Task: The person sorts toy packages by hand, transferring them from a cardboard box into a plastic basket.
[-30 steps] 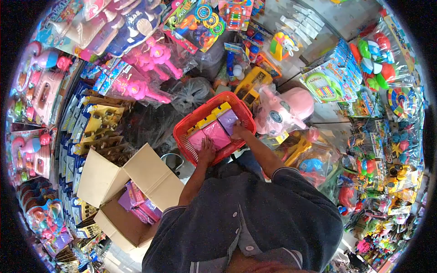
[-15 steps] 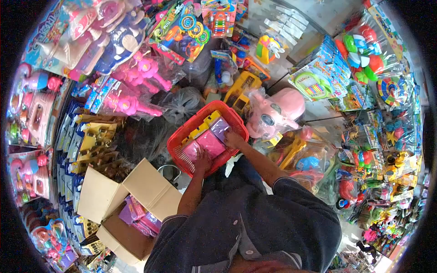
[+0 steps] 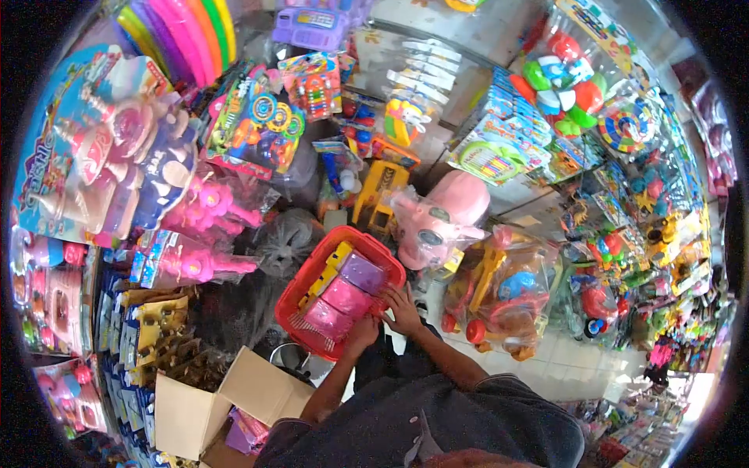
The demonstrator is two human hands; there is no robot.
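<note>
Both hands have slid back to the red basket's (image 3: 312, 274) near rim: left hand (image 3: 362, 331) gripping it, right hand (image 3: 403, 309) fingers spread beside the pink boxes (image 3: 337, 306).

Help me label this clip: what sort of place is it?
Most likely a toy shop: packaged toys cover the walls, a bagged pink plush pig sits among stock, and a red basket holds boxed items.

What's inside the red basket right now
The red basket holds pink packs, a purple pack and a yellow box along the far side. Both hands rest at its near rim. Anything beneath the packs is covered.
</note>
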